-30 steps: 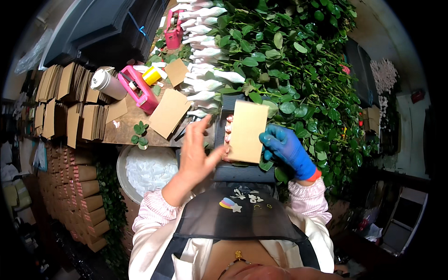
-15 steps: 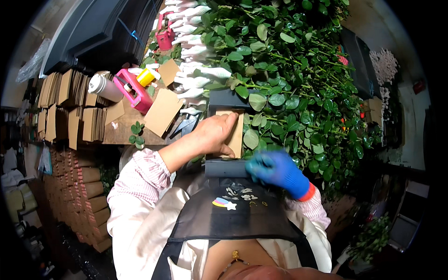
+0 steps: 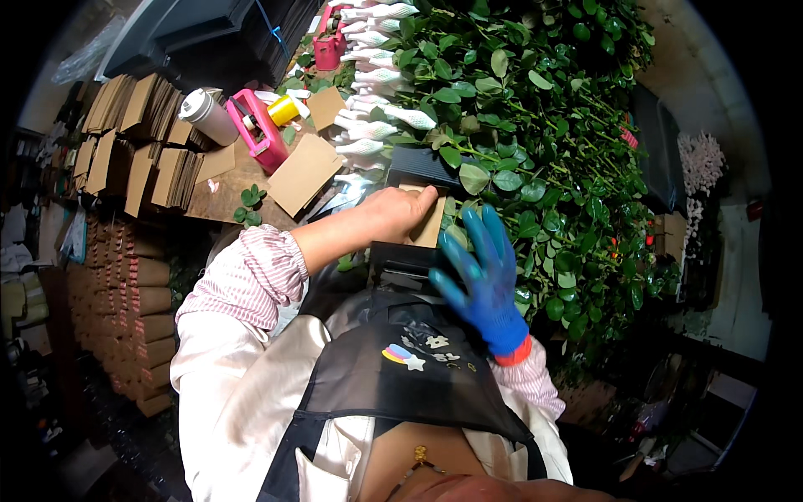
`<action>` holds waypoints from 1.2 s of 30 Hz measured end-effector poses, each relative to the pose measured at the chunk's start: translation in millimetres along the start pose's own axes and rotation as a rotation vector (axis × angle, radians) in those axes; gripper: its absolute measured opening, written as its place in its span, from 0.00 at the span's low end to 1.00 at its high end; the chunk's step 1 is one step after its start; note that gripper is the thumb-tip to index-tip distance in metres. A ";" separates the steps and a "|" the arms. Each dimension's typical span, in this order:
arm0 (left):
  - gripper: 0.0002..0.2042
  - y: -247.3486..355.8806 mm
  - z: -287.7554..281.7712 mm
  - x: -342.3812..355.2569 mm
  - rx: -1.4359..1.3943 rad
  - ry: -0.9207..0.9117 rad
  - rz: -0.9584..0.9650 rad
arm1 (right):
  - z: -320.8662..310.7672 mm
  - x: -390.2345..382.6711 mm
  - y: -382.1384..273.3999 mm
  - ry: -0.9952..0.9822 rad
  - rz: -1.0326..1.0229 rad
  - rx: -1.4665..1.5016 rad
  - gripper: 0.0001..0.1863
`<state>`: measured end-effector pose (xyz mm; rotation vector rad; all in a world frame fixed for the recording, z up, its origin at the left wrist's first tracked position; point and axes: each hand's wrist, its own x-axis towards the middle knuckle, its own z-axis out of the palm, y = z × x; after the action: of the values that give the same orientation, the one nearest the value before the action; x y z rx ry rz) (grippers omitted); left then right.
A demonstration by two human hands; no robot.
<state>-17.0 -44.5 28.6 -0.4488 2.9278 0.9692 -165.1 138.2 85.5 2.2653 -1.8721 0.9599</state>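
Observation:
My left hand (image 3: 395, 213) is bare and closed over a brown cardboard piece (image 3: 432, 219); its lower fingers are partly hidden. The cardboard lies against a black ribbed sheet (image 3: 422, 166), at the ends of the leafy stems. Closer to me, a black folded flap (image 3: 403, 258) stands up below my left hand. My right hand (image 3: 483, 280), in a blue glove with teal fingers, is raised over the flap's right end with its fingers spread and nothing in them. Rose-like leafy stems (image 3: 535, 159) lie just beyond it, their heads in white mesh sleeves (image 3: 368, 130).
On the wooden table (image 3: 222, 197) at left are stacked cardboard pieces (image 3: 171, 177), loose cardboard (image 3: 305, 176), a white cup (image 3: 207, 117), a pink tool (image 3: 258, 134) and a yellow roll (image 3: 283, 110). Black sheets (image 3: 209, 46) are piled at the far left.
My right hand has lifted off the black flap and its fingers have spread. The flap has tilted up from lying folded. My left hand has curled more over the cardboard. The whole view has shifted.

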 end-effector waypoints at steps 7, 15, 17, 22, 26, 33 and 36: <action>0.10 -3.2 -7.5 -9.9 -0.076 0.230 0.064 | 46.4 12.8 57.1 -0.318 0.426 0.173 0.16; 0.17 -12.6 32.0 -46.1 0.126 0.383 0.513 | 50.8 18.6 63.9 -0.308 0.385 0.105 0.14; 0.17 -11.6 40.0 -45.9 0.140 0.437 0.460 | 35.1 45.1 52.2 -0.167 0.217 0.066 0.14; 0.16 -2.5 44.5 -39.3 0.187 0.499 0.400 | 41.6 78.7 90.1 -0.241 0.178 -0.165 0.33; 0.16 -2.8 57.4 -36.6 0.150 0.552 0.365 | 42.3 97.1 89.7 -0.573 0.211 -0.169 0.31; 0.12 -0.4 53.1 -41.8 0.105 0.512 0.336 | 28.7 44.5 35.5 -0.510 -0.082 -0.325 0.19; 0.09 -4.0 58.5 -42.3 0.103 0.531 0.329 | 37.3 26.6 22.0 -0.440 -0.070 -0.444 0.21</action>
<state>20.8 -2.0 -16.1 -0.2512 3.6010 0.8187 -167.1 93.8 60.8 2.3530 -1.8840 0.0107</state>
